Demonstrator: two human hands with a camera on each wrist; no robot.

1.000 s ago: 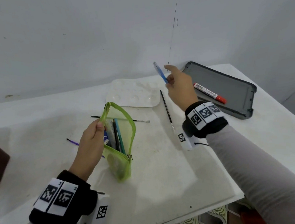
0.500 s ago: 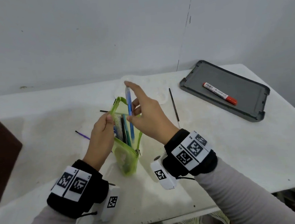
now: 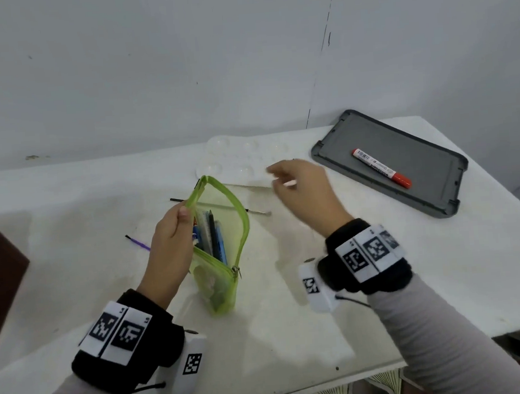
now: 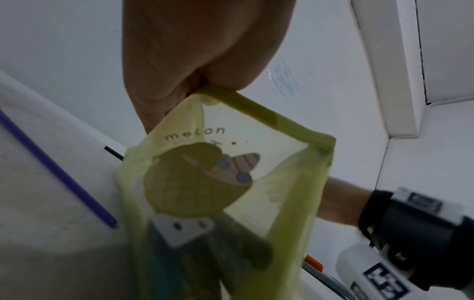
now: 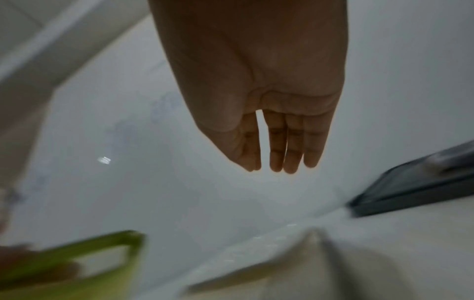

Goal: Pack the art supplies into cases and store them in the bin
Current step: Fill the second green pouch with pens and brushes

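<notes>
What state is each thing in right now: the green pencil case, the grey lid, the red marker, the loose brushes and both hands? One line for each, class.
green pencil case: unzipped, held open, pens inside
left hand: pinches the case's rim
right hand: open, holding nothing
red marker: capped, lying on the grey lid
grey lid: flat on the table
purple brush: loose on the table
white palette: flat on the table

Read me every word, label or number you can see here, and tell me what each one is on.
"melon": printed on the green mesh pouch that the left hand pinches open.
Red marker on the grey tray: barcode and print, too small to read.
Wrist bands: square code patterns, no readable words.
Sticker on the wall: blurred.
</notes>
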